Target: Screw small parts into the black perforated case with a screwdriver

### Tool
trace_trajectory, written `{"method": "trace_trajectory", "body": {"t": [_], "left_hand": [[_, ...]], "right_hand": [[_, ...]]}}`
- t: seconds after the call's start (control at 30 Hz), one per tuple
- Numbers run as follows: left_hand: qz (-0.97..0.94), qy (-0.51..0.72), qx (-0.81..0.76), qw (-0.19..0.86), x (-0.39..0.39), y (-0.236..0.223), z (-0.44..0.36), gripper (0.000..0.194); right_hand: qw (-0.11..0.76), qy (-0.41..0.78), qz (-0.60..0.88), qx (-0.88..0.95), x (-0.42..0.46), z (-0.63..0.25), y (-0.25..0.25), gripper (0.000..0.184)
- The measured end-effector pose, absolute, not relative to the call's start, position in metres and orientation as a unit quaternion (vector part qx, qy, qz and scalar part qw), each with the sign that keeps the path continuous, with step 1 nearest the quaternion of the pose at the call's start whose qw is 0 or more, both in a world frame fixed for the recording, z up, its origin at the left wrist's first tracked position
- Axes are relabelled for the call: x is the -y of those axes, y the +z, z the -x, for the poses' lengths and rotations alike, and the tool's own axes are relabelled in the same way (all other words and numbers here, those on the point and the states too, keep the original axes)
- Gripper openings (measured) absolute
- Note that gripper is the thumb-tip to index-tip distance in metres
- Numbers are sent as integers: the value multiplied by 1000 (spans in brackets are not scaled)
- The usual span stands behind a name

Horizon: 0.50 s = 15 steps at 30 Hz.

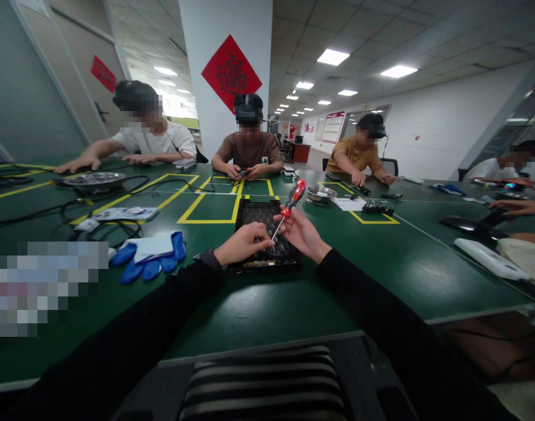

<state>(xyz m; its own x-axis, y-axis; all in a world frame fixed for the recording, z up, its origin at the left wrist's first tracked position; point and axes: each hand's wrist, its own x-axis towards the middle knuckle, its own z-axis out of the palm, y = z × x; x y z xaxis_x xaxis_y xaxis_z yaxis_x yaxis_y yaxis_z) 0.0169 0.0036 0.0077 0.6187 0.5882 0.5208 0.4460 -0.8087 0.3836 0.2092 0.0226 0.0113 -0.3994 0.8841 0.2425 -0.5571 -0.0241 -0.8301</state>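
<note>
A screwdriver [289,206] with a red and black handle is tilted in front of me, its handle up and its metal shaft pointing down to the left. The fingers of my right hand [303,233] close around it near the lower end of the handle. My left hand [244,242] is pinched close to the screwdriver's tip; whatever lies between its fingertips is too small to make out. Under both hands a black open device casing [289,257] rests on the green table, its inside partly hidden by my hands.
Left of the casing lie blue gloves [151,270] with a white cloth [153,248] on them, and black cables [74,213]. A metal bowl [322,195] stands beyond to the right. Several people sit around the table [355,292], working with their own hands. A white device [490,259] lies at right.
</note>
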Motion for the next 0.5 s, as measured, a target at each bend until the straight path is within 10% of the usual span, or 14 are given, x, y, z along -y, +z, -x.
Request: {"method": "trace_trajectory", "body": {"t": [0.5], "left_hand": [[-886, 335, -293, 132, -2, 9, -18, 28]], "right_hand": [[524, 695, 182, 458, -24, -209, 11, 21]]}}
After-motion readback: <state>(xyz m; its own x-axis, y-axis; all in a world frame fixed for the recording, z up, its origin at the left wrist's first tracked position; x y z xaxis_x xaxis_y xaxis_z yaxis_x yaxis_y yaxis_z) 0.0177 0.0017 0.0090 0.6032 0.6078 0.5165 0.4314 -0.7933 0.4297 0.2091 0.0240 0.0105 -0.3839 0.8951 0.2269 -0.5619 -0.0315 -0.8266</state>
